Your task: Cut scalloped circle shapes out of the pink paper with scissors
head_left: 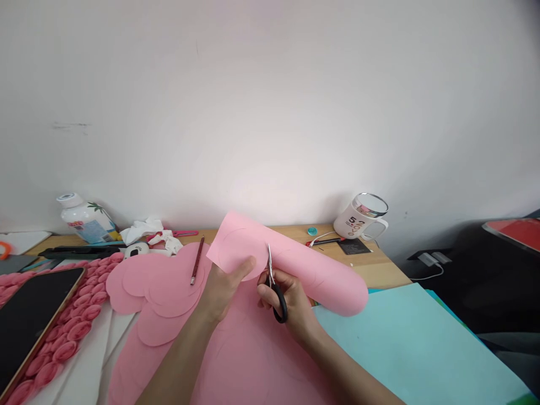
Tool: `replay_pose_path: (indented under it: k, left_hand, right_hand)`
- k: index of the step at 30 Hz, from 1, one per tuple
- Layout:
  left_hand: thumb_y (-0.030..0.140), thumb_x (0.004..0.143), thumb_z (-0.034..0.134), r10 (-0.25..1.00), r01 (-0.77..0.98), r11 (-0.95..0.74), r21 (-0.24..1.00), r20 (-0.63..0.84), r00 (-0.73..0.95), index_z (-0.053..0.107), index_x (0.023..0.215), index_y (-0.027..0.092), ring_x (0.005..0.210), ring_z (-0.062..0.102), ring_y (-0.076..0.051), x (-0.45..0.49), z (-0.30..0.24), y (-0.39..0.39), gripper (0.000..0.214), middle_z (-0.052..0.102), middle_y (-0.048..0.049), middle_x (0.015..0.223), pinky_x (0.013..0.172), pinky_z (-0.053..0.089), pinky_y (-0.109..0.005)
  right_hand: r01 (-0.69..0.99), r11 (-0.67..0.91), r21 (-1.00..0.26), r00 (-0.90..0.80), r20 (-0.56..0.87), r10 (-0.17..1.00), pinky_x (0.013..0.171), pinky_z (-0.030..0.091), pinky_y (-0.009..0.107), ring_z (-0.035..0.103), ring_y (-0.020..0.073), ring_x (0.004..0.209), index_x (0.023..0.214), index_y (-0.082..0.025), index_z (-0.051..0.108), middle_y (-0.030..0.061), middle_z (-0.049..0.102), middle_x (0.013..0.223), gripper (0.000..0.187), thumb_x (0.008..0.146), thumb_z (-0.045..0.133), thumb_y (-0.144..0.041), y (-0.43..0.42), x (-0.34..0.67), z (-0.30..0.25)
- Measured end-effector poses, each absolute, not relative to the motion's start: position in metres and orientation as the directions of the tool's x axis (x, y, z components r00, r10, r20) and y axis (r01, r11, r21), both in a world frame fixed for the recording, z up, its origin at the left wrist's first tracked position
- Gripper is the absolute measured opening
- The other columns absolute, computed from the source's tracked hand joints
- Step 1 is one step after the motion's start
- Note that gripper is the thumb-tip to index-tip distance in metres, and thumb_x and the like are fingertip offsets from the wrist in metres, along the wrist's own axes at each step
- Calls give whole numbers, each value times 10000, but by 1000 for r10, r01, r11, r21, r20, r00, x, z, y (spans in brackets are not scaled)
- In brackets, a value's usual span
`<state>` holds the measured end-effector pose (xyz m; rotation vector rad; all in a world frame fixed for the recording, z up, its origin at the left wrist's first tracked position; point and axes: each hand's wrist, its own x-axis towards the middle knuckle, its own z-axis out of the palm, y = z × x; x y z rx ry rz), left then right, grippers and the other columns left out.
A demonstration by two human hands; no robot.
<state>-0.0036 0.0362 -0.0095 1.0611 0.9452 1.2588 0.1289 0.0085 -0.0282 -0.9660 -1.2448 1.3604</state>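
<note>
My left hand (225,286) grips a large pink paper sheet (314,261) by its left part, thumb on top and the other fingers hidden behind it. The sheet curls over into a loose roll toward the right, and faint circle outlines show on it. In my right hand (289,298) is a pair of scissors (276,289) with black handles, its blades pointing up at the paper beside a curved cut edge. Several cut pink paper circles (162,284) lie in an overlapping pile left of my left hand. A dark red pencil (197,260) rests on that pile.
A white mug (356,219) stands at the back right beside a black card (353,246). Light blue paper (405,337) covers the right front. At left are a white bottle (88,218), crumpled tissue (145,229), a phone (34,315) and rows of pink rosettes (78,320).
</note>
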Motion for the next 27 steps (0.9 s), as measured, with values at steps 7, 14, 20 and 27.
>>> replay_pose_path:
  k: [7, 14, 20, 27]
  left_hand:
    - [222, 710, 650, 994, -250, 33, 968, -4, 114, 551, 1016, 207, 987, 570, -234, -7, -6, 37, 323, 636, -53, 1020, 792, 474, -335]
    - [245, 713, 659, 990, -382, 27, 924, 27, 135, 636, 889, 145, 956, 582, -248, 5, -4, 32, 204, 670, -85, 957, 792, 480, -349]
    - [256, 719, 660, 983, -488, 50, 872, 43, 178, 615, 971, 158, 910, 608, -234, 16, -3, 26, 274, 666, -72, 932, 756, 503, -352]
    - [290, 714, 659, 999, -248, 22, 968, -9, 53, 666, 869, 145, 671, 608, -168, 11, -12, 29, 212, 631, -14, 660, 587, 507, -271]
  right_hand:
    - [-130, 57, -990, -179, 80, 981, 471, 317, 234, 379, 95, 468, 590, -178, 488, -51, 442, 482, 248, 695, 647, -337, 7, 128, -26]
    - [37, 226, -973, 86, 229, 970, 478, 347, 236, 377, 99, 494, 604, -183, 501, -45, 436, 541, 225, 624, 701, -283, 6, 123, -38]
    - [51, 250, -967, 72, 253, 965, 469, 320, 235, 351, 98, 498, 628, -185, 510, -48, 416, 547, 208, 648, 698, -273, 7, 124, -46]
    - [-145, 125, -982, -97, 140, 985, 501, 329, 239, 383, 100, 517, 705, -183, 523, -40, 442, 593, 239, 642, 709, -318, 9, 125, -36]
